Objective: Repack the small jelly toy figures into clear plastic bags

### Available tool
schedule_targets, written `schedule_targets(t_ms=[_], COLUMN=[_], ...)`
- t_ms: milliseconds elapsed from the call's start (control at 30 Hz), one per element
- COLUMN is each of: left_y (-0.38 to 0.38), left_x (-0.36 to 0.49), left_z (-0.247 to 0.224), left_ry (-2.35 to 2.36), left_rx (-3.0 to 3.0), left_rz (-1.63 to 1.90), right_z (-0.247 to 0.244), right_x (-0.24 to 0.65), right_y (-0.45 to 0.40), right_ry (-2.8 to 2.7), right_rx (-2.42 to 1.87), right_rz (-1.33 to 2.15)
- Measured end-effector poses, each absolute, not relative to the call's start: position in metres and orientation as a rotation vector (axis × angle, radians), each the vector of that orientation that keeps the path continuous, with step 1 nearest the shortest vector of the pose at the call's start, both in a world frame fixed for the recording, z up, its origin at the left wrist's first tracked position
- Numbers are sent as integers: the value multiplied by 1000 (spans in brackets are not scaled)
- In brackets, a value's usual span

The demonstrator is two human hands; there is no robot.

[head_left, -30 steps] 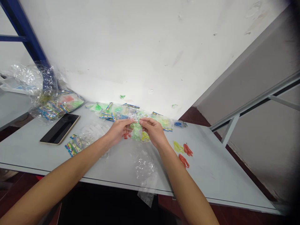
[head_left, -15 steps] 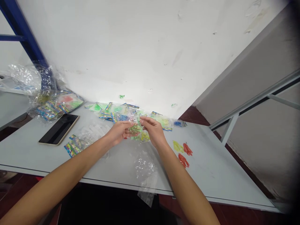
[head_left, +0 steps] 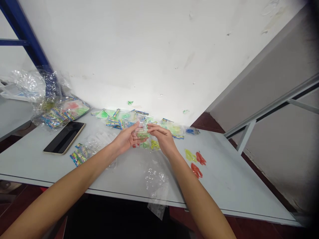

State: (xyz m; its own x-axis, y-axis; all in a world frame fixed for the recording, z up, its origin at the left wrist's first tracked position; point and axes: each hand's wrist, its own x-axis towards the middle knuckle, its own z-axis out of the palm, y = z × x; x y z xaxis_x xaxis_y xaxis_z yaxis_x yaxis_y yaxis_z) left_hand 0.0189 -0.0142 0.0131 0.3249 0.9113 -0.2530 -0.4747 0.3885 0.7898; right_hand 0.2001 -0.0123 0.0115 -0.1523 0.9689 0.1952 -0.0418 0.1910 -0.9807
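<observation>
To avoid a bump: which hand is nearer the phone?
Left. The left hand is to the right of the phone, with clear bags lying between them; the right hand is farther off, beyond the left one.

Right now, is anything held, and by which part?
Can't tell: the left hand and right hand flank shiny, clear plastic film, but any grip point is too indistinct.

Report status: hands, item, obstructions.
Left hand open; right hand curled, grip unclear. Clear and green plastic between them. Crumpled clear plastic bag lies nearer, not blocking.
</observation>
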Motion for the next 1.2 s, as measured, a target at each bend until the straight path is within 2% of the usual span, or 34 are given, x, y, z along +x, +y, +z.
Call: schedule_targets(t_ms=[267,467,667,1200], left_y=[-14,-17,-21,-20], left_x=[19,22,24,23], left_z=[7,8,9,9], left_ry=[860,925,982,1043], left_rx=[720,852,947,1010], left_rz=[1081,1080,1031,1021], right_z=[13,11,9,9], right_x=[197,191,188,187], right_y=[-16,-14,-15,-16], right_ry=[-1519,-1298,-1371,-1382], right_rx=[-1051,-1120,-1255,-1166], right_rz=[1120,1165,1170,1180])
